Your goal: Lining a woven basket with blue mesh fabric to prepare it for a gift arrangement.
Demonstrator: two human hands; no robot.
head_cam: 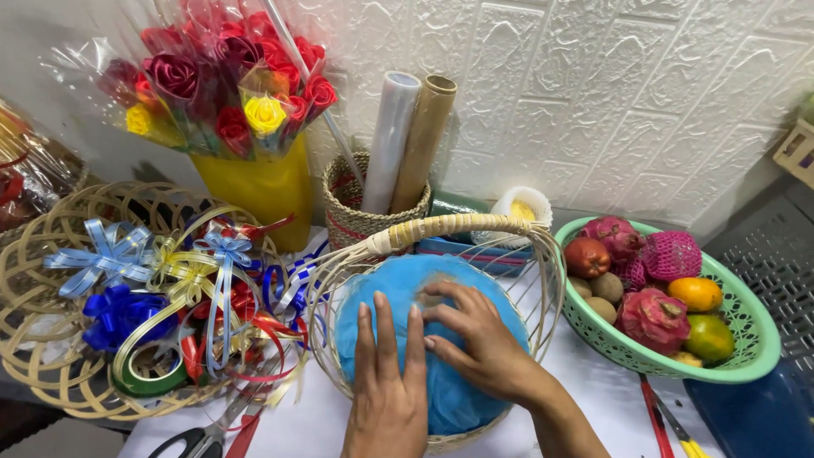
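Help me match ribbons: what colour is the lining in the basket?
Blue lining, seen best in the head view.

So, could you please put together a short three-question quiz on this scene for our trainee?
1. True or false: both hands press on the blue mesh fabric inside the handled wicker basket.
2. Which holds the fruit: A) the green plastic basket, B) a metal tray, C) a cardboard box?
3. What lies in the flat woven tray on the left?

Key:
1. True: the left hand and right hand lie flat on it.
2. A.
3. Ribbon bows in blue, yellow and red.
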